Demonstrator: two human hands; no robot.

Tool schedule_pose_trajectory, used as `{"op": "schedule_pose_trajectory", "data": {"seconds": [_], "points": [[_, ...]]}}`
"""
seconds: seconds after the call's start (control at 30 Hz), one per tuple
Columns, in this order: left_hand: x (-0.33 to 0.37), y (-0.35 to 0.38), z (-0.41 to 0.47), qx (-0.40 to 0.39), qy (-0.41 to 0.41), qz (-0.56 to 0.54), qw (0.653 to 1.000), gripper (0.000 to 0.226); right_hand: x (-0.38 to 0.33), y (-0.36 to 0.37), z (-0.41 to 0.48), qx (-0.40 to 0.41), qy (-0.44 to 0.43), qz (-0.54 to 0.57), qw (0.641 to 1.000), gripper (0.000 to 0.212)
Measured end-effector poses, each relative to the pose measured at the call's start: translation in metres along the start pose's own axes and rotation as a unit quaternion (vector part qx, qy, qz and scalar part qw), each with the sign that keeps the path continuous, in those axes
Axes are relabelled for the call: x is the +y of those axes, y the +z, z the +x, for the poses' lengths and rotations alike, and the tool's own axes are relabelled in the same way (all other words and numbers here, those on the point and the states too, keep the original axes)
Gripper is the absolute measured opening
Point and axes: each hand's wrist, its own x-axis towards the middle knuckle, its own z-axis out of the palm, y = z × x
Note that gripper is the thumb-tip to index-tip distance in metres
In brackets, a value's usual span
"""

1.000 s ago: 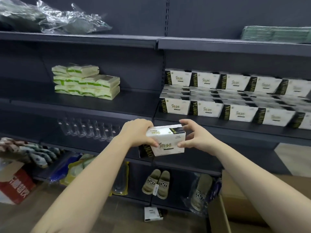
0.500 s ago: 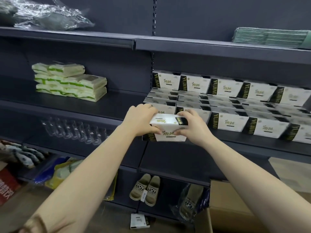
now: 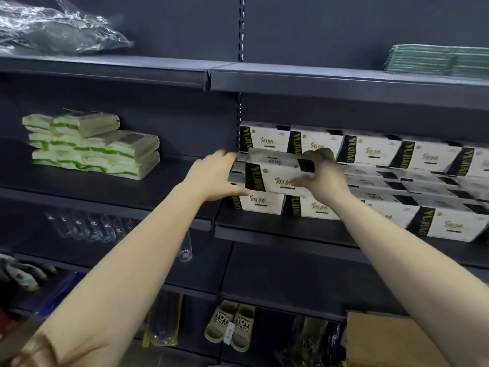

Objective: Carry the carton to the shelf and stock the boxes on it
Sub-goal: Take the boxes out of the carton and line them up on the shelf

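Observation:
A white box with a black "YUJIAO" band (image 3: 275,172) is held between both my hands, just above the front-left stocked box on the middle shelf (image 3: 277,233). My left hand (image 3: 214,178) grips its left end and my right hand (image 3: 321,178) grips its right end, fingers over the top. Several matching white boxes (image 3: 375,154) stand in rows along that shelf, with a second layer at the back. The brown carton (image 3: 381,340) sits on the floor at the lower right, only partly in view.
Green-and-white wrapped packs (image 3: 90,147) are stacked on the left bay of the same shelf. Crumpled plastic (image 3: 58,30) and folded green cloths (image 3: 436,58) lie on the top shelf. Slippers (image 3: 231,324) and bagged goods fill the lower shelves.
Both hands have lifted the box up and forward, from below the shelf edge to above the front-left boxes. The view has moved closer to the shelf.

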Motion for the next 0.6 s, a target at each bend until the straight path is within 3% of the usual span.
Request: {"op": "schedule_pose_trajectory", "data": {"seconds": [0.17, 0.33, 0.6], "points": [[-0.027, 0.003, 0.036, -0.033, 0.006, -0.038, 0.999, 0.098, -0.009, 0.024, 0.041, 0.001, 0.042, -0.030, 0.999, 0.072], [-0.046, 0.010, 0.067, -0.061, -0.004, -0.058, 0.996, 0.101, -0.017, 0.046, 0.070, 0.000, 0.027, -0.064, 0.998, 0.086], [-0.075, 0.029, 0.102, -0.036, 0.042, -0.067, 0.996, 0.075, -0.009, 0.078, 0.105, 0.030, 0.022, -0.089, 0.995, 0.075]]}}
